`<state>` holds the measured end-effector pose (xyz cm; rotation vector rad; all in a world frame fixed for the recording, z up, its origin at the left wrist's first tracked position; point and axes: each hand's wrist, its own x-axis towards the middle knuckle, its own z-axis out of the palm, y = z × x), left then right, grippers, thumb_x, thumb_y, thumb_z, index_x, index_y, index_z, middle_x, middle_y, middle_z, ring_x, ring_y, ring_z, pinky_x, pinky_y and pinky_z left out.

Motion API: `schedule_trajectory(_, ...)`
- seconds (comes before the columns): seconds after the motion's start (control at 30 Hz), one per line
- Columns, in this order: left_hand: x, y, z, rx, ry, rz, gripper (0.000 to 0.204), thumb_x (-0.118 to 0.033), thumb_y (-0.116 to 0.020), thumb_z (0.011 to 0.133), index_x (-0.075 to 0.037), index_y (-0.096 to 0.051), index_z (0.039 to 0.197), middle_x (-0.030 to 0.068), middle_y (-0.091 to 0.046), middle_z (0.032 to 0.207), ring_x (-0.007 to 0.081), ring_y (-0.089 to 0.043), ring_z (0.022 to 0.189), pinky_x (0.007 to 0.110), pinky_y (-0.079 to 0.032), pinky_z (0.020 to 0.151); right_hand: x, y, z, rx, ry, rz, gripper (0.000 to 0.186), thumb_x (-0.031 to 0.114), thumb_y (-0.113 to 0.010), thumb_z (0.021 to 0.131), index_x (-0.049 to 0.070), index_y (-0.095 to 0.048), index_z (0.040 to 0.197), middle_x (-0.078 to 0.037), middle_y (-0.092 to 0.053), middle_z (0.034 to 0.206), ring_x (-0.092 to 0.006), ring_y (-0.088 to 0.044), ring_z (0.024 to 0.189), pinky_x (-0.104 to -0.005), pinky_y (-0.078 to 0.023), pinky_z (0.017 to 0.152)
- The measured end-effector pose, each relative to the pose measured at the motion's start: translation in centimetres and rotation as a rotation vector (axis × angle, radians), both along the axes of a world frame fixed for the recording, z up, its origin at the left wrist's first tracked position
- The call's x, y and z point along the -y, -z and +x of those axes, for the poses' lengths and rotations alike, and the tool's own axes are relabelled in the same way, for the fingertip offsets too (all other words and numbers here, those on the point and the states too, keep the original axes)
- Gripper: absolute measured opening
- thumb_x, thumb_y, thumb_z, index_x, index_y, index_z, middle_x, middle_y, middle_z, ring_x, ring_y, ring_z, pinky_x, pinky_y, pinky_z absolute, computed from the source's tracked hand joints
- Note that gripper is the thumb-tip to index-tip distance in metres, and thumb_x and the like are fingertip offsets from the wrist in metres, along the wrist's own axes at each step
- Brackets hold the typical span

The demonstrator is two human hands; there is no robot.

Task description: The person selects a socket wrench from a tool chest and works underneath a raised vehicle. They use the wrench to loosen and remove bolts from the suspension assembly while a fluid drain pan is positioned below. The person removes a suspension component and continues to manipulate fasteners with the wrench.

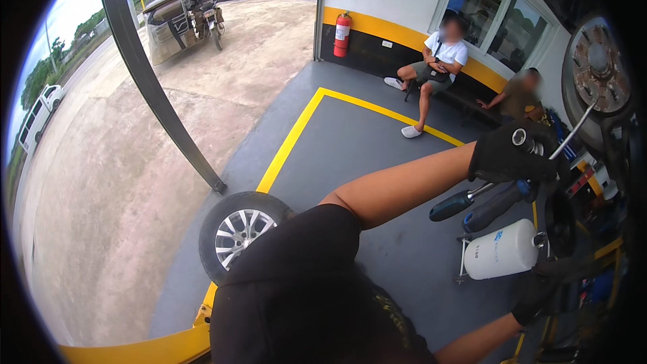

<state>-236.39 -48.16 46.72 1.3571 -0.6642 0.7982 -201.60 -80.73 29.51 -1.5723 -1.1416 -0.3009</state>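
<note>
My left hand (pixel 509 152), in a black glove, is closed around several tools. A screwdriver with a dark teal handle (pixel 450 206) and a long silver shaft (pixel 575 131) passes through the grip. Beside it is a ratchet wrench with a blue handle (pixel 494 206); a silver socket (pixel 519 137) shows at the top of the fist. The shaft's tip reaches the lower edge of a bare wheel hub (pixel 596 57) with studs, touching or just in front of it. My right hand (pixel 539 293), also gloved in black, is low at the right; its fingers are lost in shadow.
A wheel (pixel 214 229) lies behind my left shoulder. A white cylindrical tank (pixel 499 251) on a wheeled frame stands below the tools. Two people sit on a bench (pixel 465 102) by the wall. Outside are a motorcycle with a sidecar (pixel 165 23) and a post (pixel 145 74).
</note>
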Motion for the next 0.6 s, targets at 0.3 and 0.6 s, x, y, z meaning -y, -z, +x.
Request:
schedule_trajectory(0.3,1.8,16.8,4.7,-0.644,0.212,-0.121,0.015,-0.016,-0.069,0.097,-0.002,-0.065,0.097,0.0079,-0.069,0.086,0.0156,-0.068,0.064,0.028,-0.054,0.057,2.3,2.0,-15.5,-0.723,-0.090,0.269,0.017,0.019,-0.056,0.102,0.004,-0.052,0.108,-0.005,-0.052,0.081,-0.0164,-0.052,0.067,-0.0309,-0.047,0.066)
schedule_trajectory(0.6,5.5,20.8,15.1,-0.788,0.583,0.238,0.018,-0.019,-0.060,0.098,-0.001,-0.063,0.097,0.0090,-0.060,0.067,0.0148,-0.059,0.055,0.029,-0.046,0.051,6.5,1.2,-29.3,-0.893,0.355,0.585,0.025,0.020,-0.069,0.098,0.000,-0.062,0.110,-0.006,-0.065,0.090,-0.0140,-0.065,0.073,-0.0292,-0.053,0.062)
